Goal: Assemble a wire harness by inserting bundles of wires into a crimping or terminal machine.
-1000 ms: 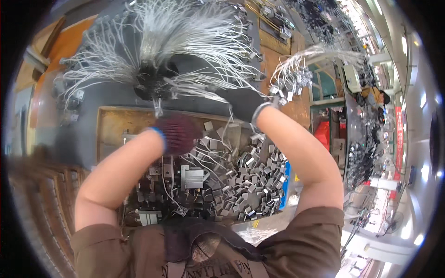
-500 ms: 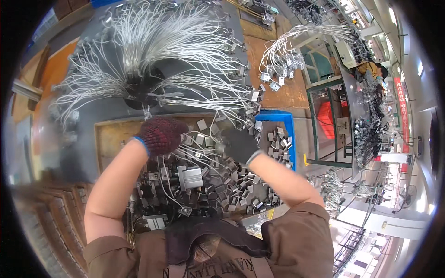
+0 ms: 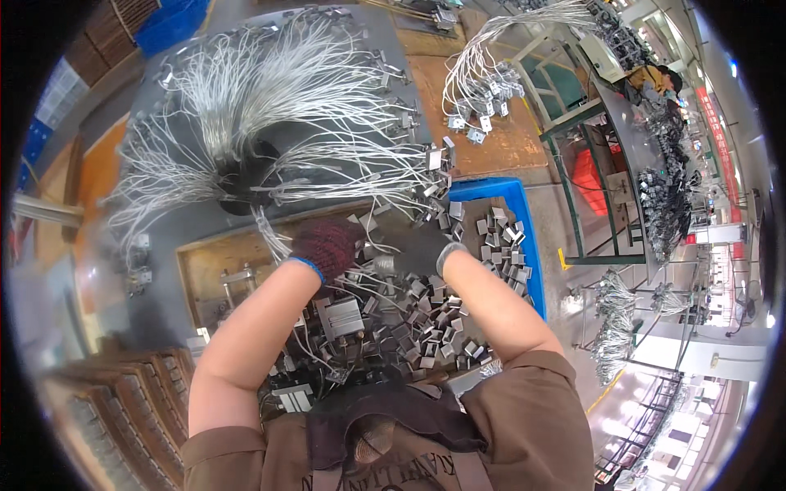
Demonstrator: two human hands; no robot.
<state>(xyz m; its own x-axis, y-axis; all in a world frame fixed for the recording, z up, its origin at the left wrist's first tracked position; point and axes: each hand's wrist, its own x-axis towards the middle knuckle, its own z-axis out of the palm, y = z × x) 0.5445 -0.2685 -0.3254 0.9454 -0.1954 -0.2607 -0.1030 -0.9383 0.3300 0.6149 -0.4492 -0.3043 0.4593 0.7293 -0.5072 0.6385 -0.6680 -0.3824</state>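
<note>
My left hand [image 3: 330, 245], in a dark red and black knitted glove, is closed around white cables [image 3: 272, 237] that come out on both sides of it. Close by on the right is my right hand [image 3: 419, 250] in a dark grey glove, its fingers blurred and bent toward the left hand. A small silver metal piece [image 3: 383, 263], also blurred, shows at its fingertips. Under both hands are a small metal fixture [image 3: 342, 317] and a heap of small silver metal housings [image 3: 430, 315]. The left fingertips are hidden.
A large fan of white cables [image 3: 286, 90] with metal ends covers the grey table beyond. To the right stands a blue bin [image 3: 524, 237] holding more housings. Another cable bunch [image 3: 487, 90] lies on a wooden board. A person [image 3: 655, 79] is at a far table.
My left hand has moved right, nearer my right hand, and cables now trail from its upper left side. The whole view has turned slightly. My right hand stays over the heap.
</note>
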